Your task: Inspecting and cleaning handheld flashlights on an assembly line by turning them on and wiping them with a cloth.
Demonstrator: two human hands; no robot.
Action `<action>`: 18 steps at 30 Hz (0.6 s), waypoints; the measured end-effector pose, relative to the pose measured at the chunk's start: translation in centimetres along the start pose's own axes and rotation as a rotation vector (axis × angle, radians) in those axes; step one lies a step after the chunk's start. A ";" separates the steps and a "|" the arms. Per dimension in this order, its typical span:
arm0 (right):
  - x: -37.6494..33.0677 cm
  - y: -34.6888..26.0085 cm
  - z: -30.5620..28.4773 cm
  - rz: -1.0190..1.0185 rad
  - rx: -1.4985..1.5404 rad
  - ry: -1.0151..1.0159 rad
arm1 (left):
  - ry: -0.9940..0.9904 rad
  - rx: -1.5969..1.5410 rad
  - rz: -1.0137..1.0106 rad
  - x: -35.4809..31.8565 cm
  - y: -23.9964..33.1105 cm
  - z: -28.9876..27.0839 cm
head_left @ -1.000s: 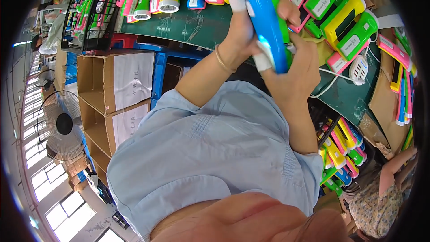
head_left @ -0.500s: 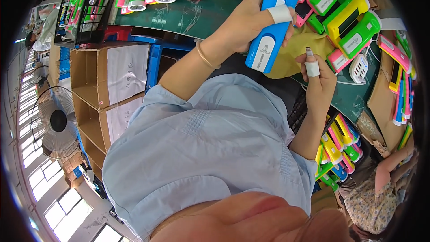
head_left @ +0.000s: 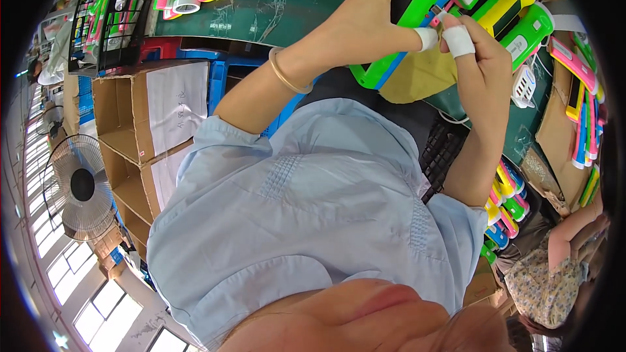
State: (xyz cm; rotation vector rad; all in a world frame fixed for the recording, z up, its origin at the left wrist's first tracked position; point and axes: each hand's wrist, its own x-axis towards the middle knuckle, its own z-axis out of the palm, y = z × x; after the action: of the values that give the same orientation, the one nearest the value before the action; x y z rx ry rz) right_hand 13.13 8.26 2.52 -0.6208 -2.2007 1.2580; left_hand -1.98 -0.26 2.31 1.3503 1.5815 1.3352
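My left hand [head_left: 365,26], with a taped fingertip and a bangle on the wrist, is wrapped around a green plastic torch with a blue edge [head_left: 417,6], held up over the green workbench [head_left: 300,13]. My right hand [head_left: 479,58], one finger also taped, meets the torch at its near end and pinches a small part there. Both hands touch each other at the fingertips. What the right fingers pinch is too small to make out. My light blue shirt [head_left: 313,221] fills the middle of the view.
Rows of pink, green, yellow and blue torches [head_left: 508,6] lie on the bench and in a wire rack [head_left: 111,19]. Open cardboard boxes [head_left: 143,124] and a standing fan [head_left: 81,186] are at the left. A white plug [head_left: 523,86] lies at the right. Another person [head_left: 554,267] sits lower right.
The torch in my left hand has turned from showing blue to showing green. My right hand rose from below and now meets it at the end.
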 end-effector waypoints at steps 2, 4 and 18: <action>0.0 -0.2 -0.2 0.016 -0.041 -0.004 | 0.002 0.037 -0.016 0.0 -0.1 0.2; -0.1 -0.4 -0.5 0.063 -0.092 -0.046 | 0.127 0.098 0.029 -0.4 -0.5 1.0; 0.2 1.0 1.7 -0.140 -0.493 0.281 | 0.283 0.303 0.257 0.3 -1.2 2.9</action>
State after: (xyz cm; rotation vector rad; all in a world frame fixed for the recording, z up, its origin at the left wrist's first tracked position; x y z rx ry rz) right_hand 12.07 7.77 0.93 -0.7592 -2.2680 0.5149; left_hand 0.32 0.88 0.41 1.6494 1.9109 1.5399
